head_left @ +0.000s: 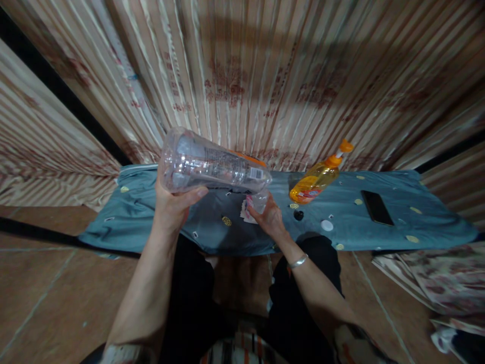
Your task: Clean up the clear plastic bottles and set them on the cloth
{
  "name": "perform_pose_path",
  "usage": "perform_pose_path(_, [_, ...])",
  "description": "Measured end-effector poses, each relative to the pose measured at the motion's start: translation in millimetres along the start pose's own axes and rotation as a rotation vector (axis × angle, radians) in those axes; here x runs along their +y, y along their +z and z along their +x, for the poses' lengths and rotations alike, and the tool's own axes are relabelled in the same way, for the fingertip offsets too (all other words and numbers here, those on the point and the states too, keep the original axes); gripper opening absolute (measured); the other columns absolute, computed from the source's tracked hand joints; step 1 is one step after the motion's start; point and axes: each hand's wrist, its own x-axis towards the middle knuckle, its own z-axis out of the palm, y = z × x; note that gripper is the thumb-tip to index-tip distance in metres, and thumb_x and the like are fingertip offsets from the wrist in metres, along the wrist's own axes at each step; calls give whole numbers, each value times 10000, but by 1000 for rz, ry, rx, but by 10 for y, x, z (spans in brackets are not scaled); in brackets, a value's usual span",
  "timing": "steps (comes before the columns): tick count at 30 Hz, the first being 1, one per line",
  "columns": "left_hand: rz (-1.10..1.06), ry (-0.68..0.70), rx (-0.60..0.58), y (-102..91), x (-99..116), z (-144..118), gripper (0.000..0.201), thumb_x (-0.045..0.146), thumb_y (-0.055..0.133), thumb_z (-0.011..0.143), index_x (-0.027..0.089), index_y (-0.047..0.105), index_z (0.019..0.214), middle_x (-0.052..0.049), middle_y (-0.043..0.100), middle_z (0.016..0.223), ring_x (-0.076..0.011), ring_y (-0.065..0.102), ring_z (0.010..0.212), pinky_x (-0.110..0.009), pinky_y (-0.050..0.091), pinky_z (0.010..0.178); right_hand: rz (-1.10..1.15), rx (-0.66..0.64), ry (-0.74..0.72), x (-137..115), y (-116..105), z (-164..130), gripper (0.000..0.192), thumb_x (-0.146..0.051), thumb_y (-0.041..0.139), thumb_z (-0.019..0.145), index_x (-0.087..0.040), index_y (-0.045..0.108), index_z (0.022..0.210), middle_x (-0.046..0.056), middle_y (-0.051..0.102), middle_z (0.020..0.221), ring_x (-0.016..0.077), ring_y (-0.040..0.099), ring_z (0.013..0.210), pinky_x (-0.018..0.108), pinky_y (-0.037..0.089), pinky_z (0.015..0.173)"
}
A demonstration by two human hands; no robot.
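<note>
Head view: left hand [172,205] has a closed grip on the base of a clear plastic bottle [212,164], tipped mouth-down over a small clear cup [259,201]. Right hand [270,218] closes round that cup on the blue cloth [397,222]. Risk: the mouth misaligns, spilling onto the cloth, possibly reaching the phone [376,207].

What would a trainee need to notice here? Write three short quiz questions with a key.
1. True or false: the left hand holds the clear plastic bottle tipped on its side.
2. What does the right hand grip? A small clear cup, B phone, C orange pump bottle
3. What lies between the pump bottle and the phone on the blue cloth?

Key: 1 true; 2 A; 3 a white cap.
</note>
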Motion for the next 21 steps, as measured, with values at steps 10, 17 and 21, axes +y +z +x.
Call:
perform_pose_path(10, [51, -13, 14, -20, -9, -3, 586, 313, 1009, 458, 269, 712, 961, 0, 680, 921, -209, 675, 870, -375, 587, 821, -1, -2, -7, 9, 8, 2, 791, -489, 702, 812, -69, 454, 1434, 258, 688, 1302, 371, 694, 1174, 547, 566, 988])
perform_pose_path(17, [91, -18, -3, 19, 46, -8, 521, 369, 1003, 478, 316, 729, 918, 7, 673, 905, -263, 685, 1006, -434, 580, 925, -16, -20, 8, -5, -12, 1, 773, -465, 706, 812, -107, 440, 1444, 218, 707, 1274, 348, 705, 1155, 522, 569, 981])
perform_pose_path(21, [94, -26, -7, -2, 30, -11, 507, 346, 988, 494, 315, 716, 921, 10, 682, 932, -265, 689, 994, -437, 584, 910, -4, -21, 21, -19, -20, 1, 777, -448, 715, 802, -97, 446, 1441, 219, 707, 1264, 359, 701, 1155, 549, 566, 978])
